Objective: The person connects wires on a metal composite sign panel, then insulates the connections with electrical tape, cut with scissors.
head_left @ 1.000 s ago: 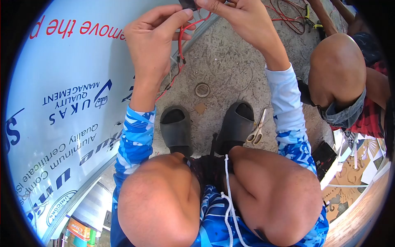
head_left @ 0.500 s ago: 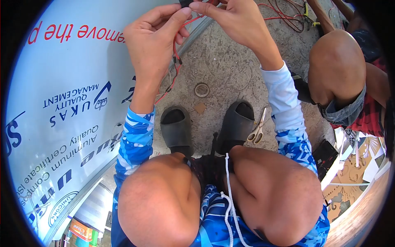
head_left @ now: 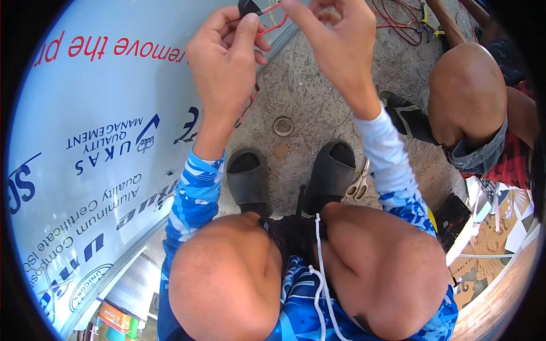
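My left hand point(head_left: 224, 57) is closed near the top edge, thumb and fingers pinching a small black piece that looks like electrical tape point(head_left: 248, 7). A thin red wire point(head_left: 277, 26) loops from beside those fingers up toward my right hand point(head_left: 336, 42). The right thumb and fingertip close on the wire at the upper border, where their tips are partly cut off. More wire hangs below my left wrist, along the edge of the large printed panel point(head_left: 128, 96).
Scissors point(head_left: 359, 183) lie on the concrete floor beside my right sandal point(head_left: 329, 176). A round ring-like object point(head_left: 283, 126) sits ahead of my feet. Another person's knee point(head_left: 466, 85) is at the right, with red cables point(head_left: 398, 23) beyond. A boxed item point(head_left: 115, 316) stands lower left.
My hands have drawn slightly apart, exposing the black piece and a loop of red wire between them. The view has shifted a little, with the panel appearing farther right.
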Tool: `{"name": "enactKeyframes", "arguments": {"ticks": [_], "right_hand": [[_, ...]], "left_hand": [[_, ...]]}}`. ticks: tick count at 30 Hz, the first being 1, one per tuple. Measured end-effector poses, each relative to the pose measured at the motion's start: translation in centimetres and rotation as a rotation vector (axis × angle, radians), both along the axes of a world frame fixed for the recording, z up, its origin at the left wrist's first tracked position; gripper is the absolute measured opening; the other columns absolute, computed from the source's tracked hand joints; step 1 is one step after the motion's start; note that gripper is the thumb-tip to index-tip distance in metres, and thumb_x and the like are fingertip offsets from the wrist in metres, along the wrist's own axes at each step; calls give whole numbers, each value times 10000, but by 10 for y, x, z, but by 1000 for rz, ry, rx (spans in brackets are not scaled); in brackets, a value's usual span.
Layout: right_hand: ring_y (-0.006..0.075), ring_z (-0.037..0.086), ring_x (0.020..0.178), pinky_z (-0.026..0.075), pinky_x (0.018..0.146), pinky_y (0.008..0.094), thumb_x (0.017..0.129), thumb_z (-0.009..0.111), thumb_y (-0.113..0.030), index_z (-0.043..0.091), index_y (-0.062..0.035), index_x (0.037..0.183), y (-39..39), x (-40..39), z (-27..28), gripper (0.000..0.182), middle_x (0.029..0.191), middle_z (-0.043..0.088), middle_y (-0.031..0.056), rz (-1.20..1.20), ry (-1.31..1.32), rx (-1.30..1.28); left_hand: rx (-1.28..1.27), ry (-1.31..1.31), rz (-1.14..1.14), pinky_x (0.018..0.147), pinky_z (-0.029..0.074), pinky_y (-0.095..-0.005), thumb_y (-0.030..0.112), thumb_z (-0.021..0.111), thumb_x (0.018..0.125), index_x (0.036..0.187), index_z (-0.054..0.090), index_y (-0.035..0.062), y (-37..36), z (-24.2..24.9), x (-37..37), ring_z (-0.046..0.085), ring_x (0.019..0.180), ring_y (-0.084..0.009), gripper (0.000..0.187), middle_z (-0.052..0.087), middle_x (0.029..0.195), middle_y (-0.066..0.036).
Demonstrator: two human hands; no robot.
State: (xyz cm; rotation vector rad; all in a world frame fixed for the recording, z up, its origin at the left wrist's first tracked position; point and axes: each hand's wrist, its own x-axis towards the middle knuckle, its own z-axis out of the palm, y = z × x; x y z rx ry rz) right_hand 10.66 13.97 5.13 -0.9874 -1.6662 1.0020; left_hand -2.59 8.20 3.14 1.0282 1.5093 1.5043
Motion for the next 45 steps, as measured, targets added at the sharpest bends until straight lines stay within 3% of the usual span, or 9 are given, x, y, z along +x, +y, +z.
{"name": "enactKeyframes", "arguments": {"ticks": [2, 4, 7, 10, 20, 26, 31, 37, 45], "right_hand": [[173, 597, 717, 488, 627, 300, 822, 688, -29, 584, -4, 968, -12, -5, -18, 181, 811, 574, 90, -125, 116, -162], [117, 651, 787, 495, 682, 241, 883, 692, -122, 705, 31, 1008, -19, -9, -37, 198, 881, 708, 80, -109, 386, -398], [99, 626, 737, 476, 646, 232, 874, 701, -201, 689, 50, 982, -20, -2, -45, 273, 804, 698, 74, 110, 340, -459], [75, 596, 699, 459, 624, 217, 865, 711, -214, 733, 32, 907, -20, -4, -46, 250, 743, 685, 43, 78, 336, -450], [64, 580, 666, 456, 598, 222, 843, 700, -185, 725, 27, 894, -14, -2, -48, 220, 742, 681, 38, 52, 344, -591], [79, 593, 740, 469, 641, 240, 856, 651, -166, 685, 11, 840, -16, -4, -45, 180, 809, 684, 42, 71, 437, -723], [100, 592, 898, 476, 781, 308, 883, 615, -138, 637, -47, 877, -21, -3, -38, 94, 909, 668, 35, 240, 844, -965], [117, 631, 863, 487, 772, 288, 867, 644, -79, 604, -39, 917, -24, -9, -39, 76, 907, 677, 45, 173, 853, -879], [100, 636, 820, 482, 736, 243, 851, 663, -55, 587, -16, 954, -27, -10, -34, 134, 913, 691, 65, 73, 827, -814]], "left_hand": [[-1, 16, -3, 515, 500, -242, 92, 584, 942, 1024, 627, -54, 1, 3, 5, 640, 664, -138, 173, 662, 839, -92], [11, -25, 27, 546, 534, -234, 60, 571, 938, 991, 624, -52, 1, 2, 7, 658, 698, -117, 136, 675, 813, -83], [36, -35, 47, 555, 537, -240, 58, 568, 936, 1002, 614, -57, 2, 1, 10, 652, 706, -121, 140, 668, 811, -85], [54, 6, 72, 587, 546, -249, 56, 561, 940, 1010, 607, -60, 1, 1, 8, 657, 732, -129, 143, 667, 822, -89], [74, -61, 31, 640, 563, -268, 80, 637, 919, 1026, 629, -49, 2, 1, 13, 632, 723, -121, 168, 662, 866, -94], [-6, -20, 180, 641, 532, -254, 49, 696, 860, 912, 673, -52, 1, -5, 10, 620, 710, -96, 116, 666, 767, -62], [59, 151, 241, 593, 488, -234, 29, 712, 851, 856, 663, -30, 3, -5, 10, 589, 647, -81, 77, 664, 764, -50], [76, -66, 230, 652, 486, -215, 14, 722, 842, 924, 701, -41, 5, -4, 16, 603, 698, -85, 100, 682, 815, -56], [104, -9, 161, 665, 487, -216, 6, 718, 836, 940, 704, -53, -1, 1, 18, 602, 718, -74, 120, 678, 812, -41]]}}
